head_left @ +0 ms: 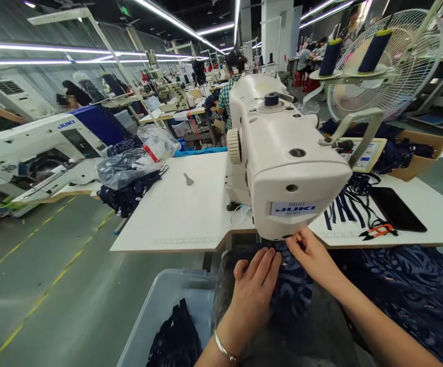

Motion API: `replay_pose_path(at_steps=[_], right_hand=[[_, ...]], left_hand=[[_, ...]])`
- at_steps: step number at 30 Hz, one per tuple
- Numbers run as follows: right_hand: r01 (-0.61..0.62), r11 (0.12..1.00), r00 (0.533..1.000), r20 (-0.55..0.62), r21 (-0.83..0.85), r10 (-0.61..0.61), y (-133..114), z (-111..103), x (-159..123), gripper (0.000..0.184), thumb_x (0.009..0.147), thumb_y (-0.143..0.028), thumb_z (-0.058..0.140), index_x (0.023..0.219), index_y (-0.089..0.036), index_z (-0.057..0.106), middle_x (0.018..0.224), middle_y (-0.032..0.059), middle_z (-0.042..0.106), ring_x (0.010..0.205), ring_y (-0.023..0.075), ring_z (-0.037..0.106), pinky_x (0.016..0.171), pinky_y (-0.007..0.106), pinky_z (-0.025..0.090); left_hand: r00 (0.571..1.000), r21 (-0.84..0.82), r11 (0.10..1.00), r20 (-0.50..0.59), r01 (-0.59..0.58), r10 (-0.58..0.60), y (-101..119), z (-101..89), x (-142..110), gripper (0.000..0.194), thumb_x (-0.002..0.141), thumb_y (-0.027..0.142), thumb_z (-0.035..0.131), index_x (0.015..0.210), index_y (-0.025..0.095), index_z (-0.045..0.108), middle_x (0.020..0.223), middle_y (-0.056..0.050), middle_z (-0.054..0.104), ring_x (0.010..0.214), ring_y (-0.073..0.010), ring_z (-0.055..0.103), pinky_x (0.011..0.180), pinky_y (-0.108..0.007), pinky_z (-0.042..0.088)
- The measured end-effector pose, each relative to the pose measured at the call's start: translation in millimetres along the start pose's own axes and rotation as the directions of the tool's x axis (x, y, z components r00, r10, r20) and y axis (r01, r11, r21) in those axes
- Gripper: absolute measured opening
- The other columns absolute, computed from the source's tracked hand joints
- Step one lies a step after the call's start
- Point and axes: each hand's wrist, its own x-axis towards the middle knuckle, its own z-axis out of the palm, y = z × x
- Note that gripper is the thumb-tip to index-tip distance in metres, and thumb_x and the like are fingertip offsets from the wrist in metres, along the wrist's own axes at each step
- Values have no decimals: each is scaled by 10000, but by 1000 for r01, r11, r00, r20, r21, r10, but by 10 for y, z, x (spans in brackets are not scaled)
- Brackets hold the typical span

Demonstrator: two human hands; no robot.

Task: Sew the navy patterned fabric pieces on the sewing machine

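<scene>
In the head view we list: one patterned cloth [293, 293], below the front of the sewing machine [286, 153]; one left hand [252, 279], laid on it, fingers together; one right hand [312, 254], fingertips under the machine's front (whether pinching cloth, we cannot tell). Right of the machine, we record clippers [380, 232] near a phone [399, 208].

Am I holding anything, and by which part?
A grip can't be confirmed: your left hand lies over the navy patterned fabric, and your right hand is at its far end, by the sewing machine head, possibly pinching it.
</scene>
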Motion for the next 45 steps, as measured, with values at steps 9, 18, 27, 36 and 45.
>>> replay_pose_path(at_steps=[9, 18, 27, 36, 45], right_hand=[[-29, 983, 998, -59, -180, 19, 33, 34, 58, 181, 937, -403, 440, 927, -229, 486, 888, 37, 632, 839, 227, 581, 706, 328, 423], [-29, 985, 999, -45, -170, 22, 45, 43, 64, 200, 927, -413, 428, 908, -221, 481, 869, 50, 633, 816, 241, 575, 708, 349, 412], [79, 985, 995, -45, -152, -87, -127, 59, 125, 77, 931, -251, 424, 887, -217, 476, 840, 26, 606, 796, 196, 548, 703, 302, 382], [1, 999, 989, -151, -49, -8, 199, -88, 146, 203, 944, -376, 388, 827, -222, 452, 707, -30, 477, 676, 153, 495, 639, 261, 412], [-238, 894, 952, -274, -379, 137, 898, -835, 344, 200, 940, -322, 390, 879, -203, 537, 858, 45, 634, 812, 203, 612, 717, 299, 440]], left_hand=[[990, -55, 997, 139, 47, -39, -31, -41, 62, 737, 732, 31, 412, 1457, 144, 344, 1473, -73, 451, 1387, -199, 317, 1008, -379, 245], [989, -63, 997, 143, 44, -35, -57, -22, 63, 772, 691, 32, 429, 1450, 151, 354, 1484, -60, 441, 1383, -209, 335, 1002, -395, 269], [995, 3, 1000, -103, 2, -1, -243, 258, -25, 826, 770, -13, 351, 1540, 234, 180, 1396, -54, 546, 1257, -213, 510, 927, -365, 358], [999, 151, 988, -14, 36, -34, -260, 315, -51, 756, 892, 45, 346, 1539, 314, 62, 1427, -51, 512, 1274, -266, 505, 951, -366, 418], [1000, 118, 993, 16, 23, -25, -196, 213, 7, 916, 747, -113, 261, 1535, 319, 84, 1440, -46, 494, 1318, -231, 445, 972, -366, 358]])
